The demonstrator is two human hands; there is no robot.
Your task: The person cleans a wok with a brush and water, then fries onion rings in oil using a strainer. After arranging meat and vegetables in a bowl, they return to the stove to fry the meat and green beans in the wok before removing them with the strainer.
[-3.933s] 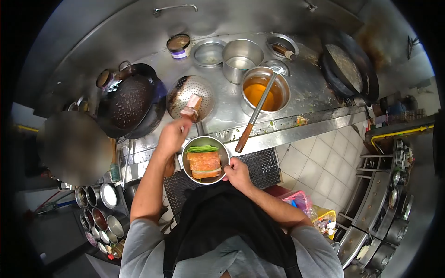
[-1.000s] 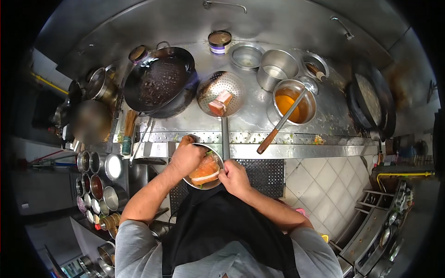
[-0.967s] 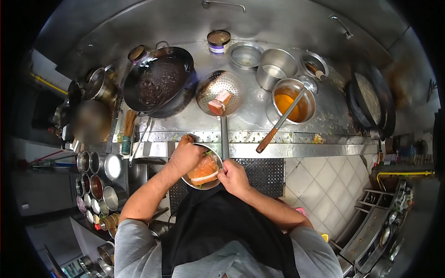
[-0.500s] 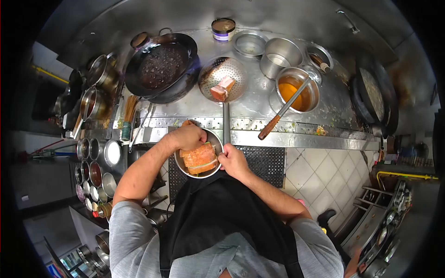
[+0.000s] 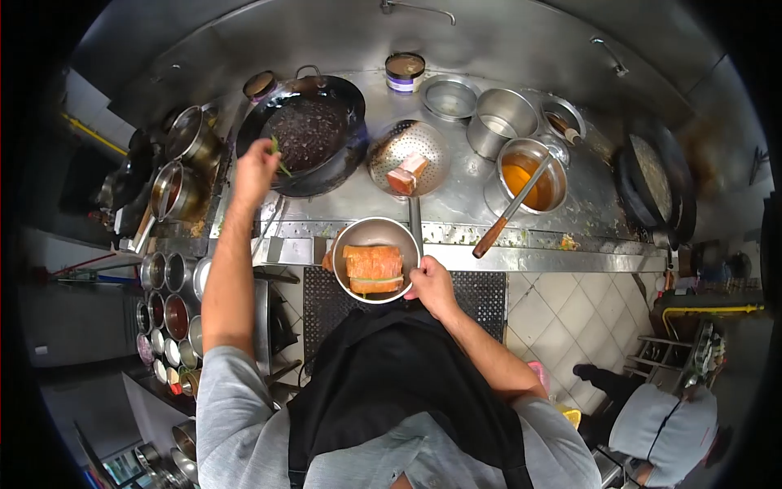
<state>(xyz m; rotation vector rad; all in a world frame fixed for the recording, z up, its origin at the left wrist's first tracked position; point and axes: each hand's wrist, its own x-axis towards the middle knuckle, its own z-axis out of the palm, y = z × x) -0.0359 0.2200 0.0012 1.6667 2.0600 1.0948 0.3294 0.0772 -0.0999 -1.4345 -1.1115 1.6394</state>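
My left hand point(image 5: 257, 167) is closed in a pinch at the near-left rim of the black wok point(image 5: 358, 130), with a green scallion piece point(image 5: 281, 159) sticking out of its fingers over the wok. Dark, bubbly liquid point(image 5: 305, 130) fills the bottom of that wok. In front of my apron, my right hand point(image 5: 430, 284) grips the right side of a round metal bowl point(image 5: 358, 230). Browned, orange chunks of meat point(image 5: 374, 265) lie inside it, with some green under them. A perforated strainer point(image 5: 391, 143) beyond the bowl carries a block of pork belly point(image 5: 407, 174).
Right of the strainer stand an empty pot point(image 5: 498, 114) and a pot of orange liquid point(image 5: 554, 183) with a wooden-handled ladle point(image 5: 493, 236) across it. Another wok point(image 5: 652, 179) sits at far right. Several seasoning tins point(image 5: 175, 306) line the left. A person point(image 5: 664, 432) bends at lower right.
My left hand has left the bowl and moved forward and left to the wok, now with scallion in its fingers. The bowl stays in my right hand. A bending person has come into view.
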